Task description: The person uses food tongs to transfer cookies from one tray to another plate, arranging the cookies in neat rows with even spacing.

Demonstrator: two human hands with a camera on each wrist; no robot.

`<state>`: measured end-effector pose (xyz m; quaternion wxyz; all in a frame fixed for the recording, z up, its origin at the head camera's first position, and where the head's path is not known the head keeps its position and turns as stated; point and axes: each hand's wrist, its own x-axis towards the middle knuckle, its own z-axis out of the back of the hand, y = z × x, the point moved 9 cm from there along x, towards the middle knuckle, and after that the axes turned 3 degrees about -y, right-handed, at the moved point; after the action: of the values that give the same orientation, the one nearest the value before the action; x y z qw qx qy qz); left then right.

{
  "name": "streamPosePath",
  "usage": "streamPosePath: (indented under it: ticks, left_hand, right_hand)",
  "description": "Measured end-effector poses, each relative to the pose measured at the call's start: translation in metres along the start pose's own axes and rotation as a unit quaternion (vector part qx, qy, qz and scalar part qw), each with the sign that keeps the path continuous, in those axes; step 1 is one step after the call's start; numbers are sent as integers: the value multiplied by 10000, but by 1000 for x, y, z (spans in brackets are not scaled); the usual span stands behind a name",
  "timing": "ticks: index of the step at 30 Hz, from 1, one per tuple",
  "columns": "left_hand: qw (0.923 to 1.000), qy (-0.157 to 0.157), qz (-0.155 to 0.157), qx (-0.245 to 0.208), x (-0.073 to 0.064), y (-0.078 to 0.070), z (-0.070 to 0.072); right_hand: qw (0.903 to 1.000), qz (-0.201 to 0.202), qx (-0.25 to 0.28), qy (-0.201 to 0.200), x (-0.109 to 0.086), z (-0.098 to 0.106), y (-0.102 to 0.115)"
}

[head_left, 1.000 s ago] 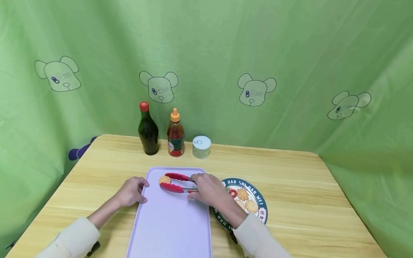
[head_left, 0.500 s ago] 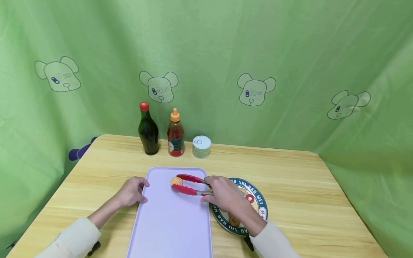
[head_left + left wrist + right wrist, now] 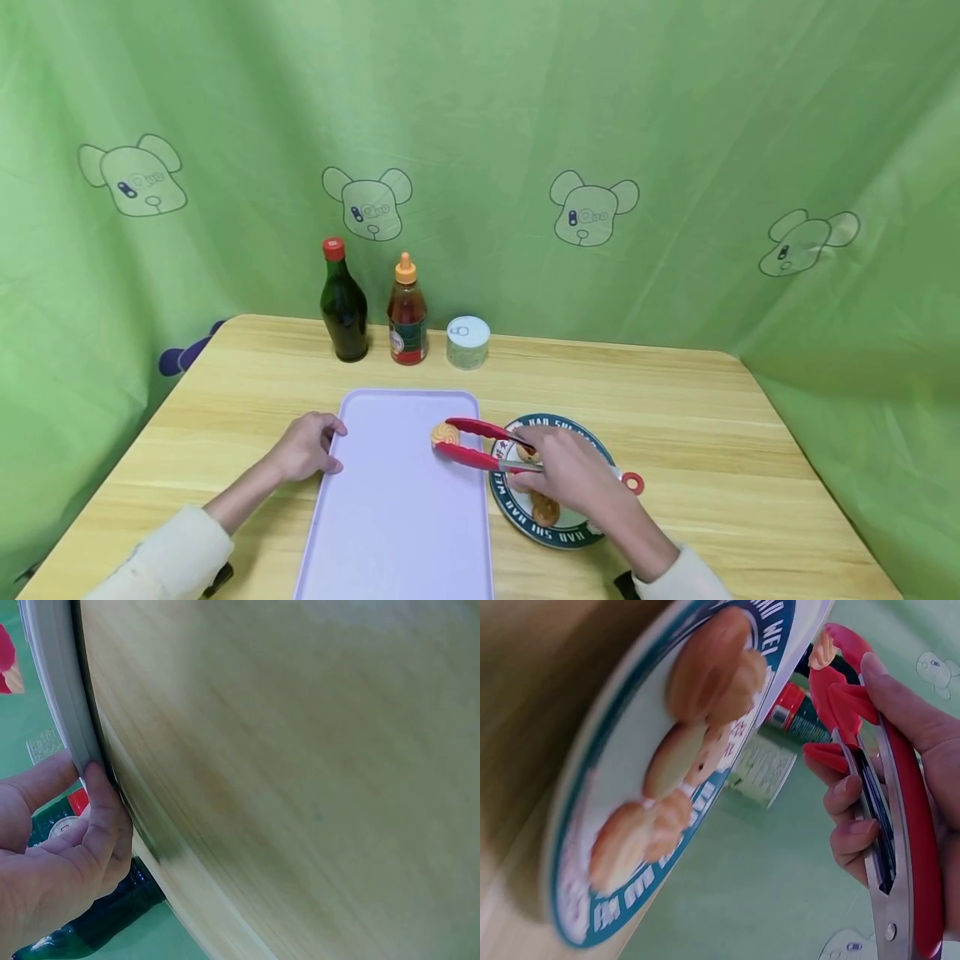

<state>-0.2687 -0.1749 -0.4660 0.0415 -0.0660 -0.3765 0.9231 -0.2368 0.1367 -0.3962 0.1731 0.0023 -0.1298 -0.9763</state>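
Observation:
My left hand [image 3: 303,447] holds the left edge of a lilac tray [image 3: 397,525]; in the left wrist view its thumb and fingers [image 3: 105,817] pinch the rim. My right hand [image 3: 570,471] grips metal tongs with red tips [image 3: 468,456]. Between those tips sits a round, swirled cookie [image 3: 444,434], over the right part of the tray. Below the right hand lies a plate [image 3: 551,535] with a dark green lettered rim, bearing several cookies [image 3: 705,675], partly hidden by the hand in the head view.
Behind the tray stand a dark green bottle [image 3: 345,312] with a red cap, a sauce bottle [image 3: 408,321] with an orange nozzle, and a small can [image 3: 467,343]. A green curtain [image 3: 480,125] hangs behind and beside the wooden table [image 3: 690,433].
The right hand has moved right with the tongs and cookie, from the tray's upper left to its right side. My left hand has stayed at the tray's edge.

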Motion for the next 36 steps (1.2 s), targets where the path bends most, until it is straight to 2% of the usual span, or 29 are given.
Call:
streamPosePath:
  ticks: [3,9,17,20,27,31,33,36]
  left_hand:
    - [10000,12,1,-12,0,0,0]
    - [10000,23,72,-41,-1,1,-1]
    - [10000,50,-45,40,-1,-2,1]
    - [10000,48,-51,62,-1,-2,1]
    - [9999,106,-76,54,-2,-3,1]
    - [9999,120,-99,57,-2,-4,1]
    - [9999,119,-83,60,-2,-4,1]
    - [9999,120,-77,71,-1,-3,0]
  right_hand:
    - [10000,-87,-16,-10,-9,3,-9]
    - [9999,37,-19,-116,-28,15,-27]
    - [9990,163,-116,-395,-50,32,-52]
    - [9989,97,-73,-449,-59,37,-62]
    - [9991,-284,-106,-288,-79,42,-88]
    - [9992,-331,-136,-200,-89,42,-99]
    - [9993,-348,-112,-123,-94,42,-104]
    - [9983,-580,-61,82,-100,38,-113]
